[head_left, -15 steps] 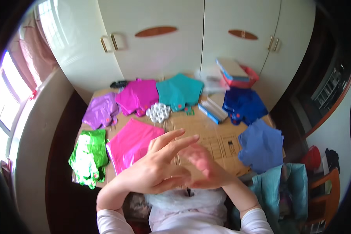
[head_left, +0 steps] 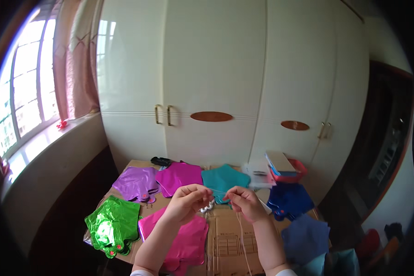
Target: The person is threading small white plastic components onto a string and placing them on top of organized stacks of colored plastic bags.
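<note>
A thin pale string (head_left: 241,234) stretches between my two hands, and its loose length hangs below the right one over the cardboard. My left hand (head_left: 186,202) is closed, its thumb and fingers pinching one end of the stretch. Opposite it, my right hand (head_left: 244,204) pinches the string too, a short way off. Beneath the left forearm lies a stack of flat pink foil pieces (head_left: 188,241). Behind the hands are a teal star-shaped stack (head_left: 227,177) and some white rings (head_left: 207,207), mostly hidden by my left hand.
Cardboard (head_left: 223,246) covers the table. Around it lie green foil (head_left: 108,218), purple foil (head_left: 135,181), magenta foil (head_left: 179,178), dark blue foil (head_left: 287,198) and lighter blue foil (head_left: 306,239). A red basket (head_left: 299,170) holding a box stands at the back right, before white cupboards (head_left: 211,142).
My hands have risen and drawn apart from their overlapped position, and the string now shows taut between them. The view has tilted upward, showing more cupboard and window.
</note>
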A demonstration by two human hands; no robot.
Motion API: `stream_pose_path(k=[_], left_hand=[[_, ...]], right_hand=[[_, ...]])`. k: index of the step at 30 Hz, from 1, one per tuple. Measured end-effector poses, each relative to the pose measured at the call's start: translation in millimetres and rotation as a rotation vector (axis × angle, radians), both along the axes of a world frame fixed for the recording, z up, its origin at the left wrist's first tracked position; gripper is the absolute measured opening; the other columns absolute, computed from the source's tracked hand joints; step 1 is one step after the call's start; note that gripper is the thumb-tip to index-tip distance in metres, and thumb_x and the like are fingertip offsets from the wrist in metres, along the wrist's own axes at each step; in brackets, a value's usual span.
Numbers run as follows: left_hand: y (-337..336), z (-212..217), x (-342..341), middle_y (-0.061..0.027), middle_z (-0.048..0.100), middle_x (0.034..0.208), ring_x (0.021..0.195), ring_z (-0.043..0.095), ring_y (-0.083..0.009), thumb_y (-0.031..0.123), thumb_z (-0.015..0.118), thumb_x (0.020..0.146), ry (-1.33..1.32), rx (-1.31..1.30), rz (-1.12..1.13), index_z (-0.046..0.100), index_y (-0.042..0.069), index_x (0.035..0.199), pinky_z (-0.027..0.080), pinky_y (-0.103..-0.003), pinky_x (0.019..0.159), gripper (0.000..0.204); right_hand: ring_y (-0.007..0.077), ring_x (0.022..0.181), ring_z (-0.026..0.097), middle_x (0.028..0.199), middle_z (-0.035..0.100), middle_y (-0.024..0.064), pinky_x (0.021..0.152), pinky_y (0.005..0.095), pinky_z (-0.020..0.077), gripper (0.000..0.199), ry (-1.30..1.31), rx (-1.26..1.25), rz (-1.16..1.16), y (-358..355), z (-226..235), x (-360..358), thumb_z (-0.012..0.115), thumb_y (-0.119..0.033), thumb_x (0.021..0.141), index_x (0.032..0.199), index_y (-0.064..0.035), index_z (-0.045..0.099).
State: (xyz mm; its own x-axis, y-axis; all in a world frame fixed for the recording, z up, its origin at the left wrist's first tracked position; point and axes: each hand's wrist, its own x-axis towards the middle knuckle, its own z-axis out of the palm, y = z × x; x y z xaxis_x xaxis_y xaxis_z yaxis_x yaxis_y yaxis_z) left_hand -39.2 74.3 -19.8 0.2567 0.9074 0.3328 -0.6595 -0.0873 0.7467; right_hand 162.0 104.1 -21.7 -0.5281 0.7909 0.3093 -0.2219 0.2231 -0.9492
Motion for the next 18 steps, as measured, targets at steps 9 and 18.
stream_pose_path(k=[9,18], left_hand=[[20.5,-9.5,2.5,-0.0066,0.066,0.089,0.081,0.055,-0.0119,0.004,0.06,0.08,0.993,0.845,0.822,0.067,0.009,0.093,0.043,-0.029,0.072,0.016],[25.3,-5.7,2.0,-0.0034,0.061,0.08,0.08,0.049,-0.0142,0.003,0.062,0.079,0.869,0.78,0.68,0.066,0.0,0.093,0.04,-0.031,0.073,0.015]], right_hand=[[0.0127,0.055,0.056,0.065,0.059,0.0066,0.051,0.0244,0.043,0.009,-0.235,0.699,-0.369,-12.4,-7.7,-25.7,0.058,-0.012,0.084,0.083,-0.0035,0.061],[0.0034,0.062,0.049,0.071,0.058,0.0008,0.055,0.0193,0.0384,0.011,-0.096,0.463,-0.184,5.4,-20.3,-20.8,0.053,-0.007,0.087,0.086,-0.0016,0.062]])
